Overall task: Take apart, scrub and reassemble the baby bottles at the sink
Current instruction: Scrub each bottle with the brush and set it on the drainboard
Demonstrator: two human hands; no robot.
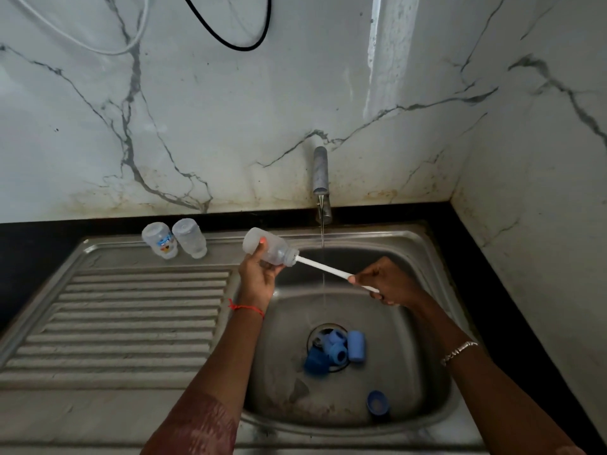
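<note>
The left hand [258, 277] holds a bottle [269, 246] over the sink [423, 290]. The right hand [382, 284] grips a brush [323, 267] poking inside it. Blue caps [338, 349] sit by the drain. Two bottles [174, 239] stand upside down behind.

dull steel sink [423, 257], seemingly frosted plastic bottle [274, 249]

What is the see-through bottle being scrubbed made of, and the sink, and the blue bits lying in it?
The bottle looks like cloudy clear plastic: you can see dimly through it. The sink looks like stainless steel: grey, dully shiny, a bit scuffed. The blue caps and rings look like smooth solid-coloured plastic, though they are too blurred to be sure.
</note>
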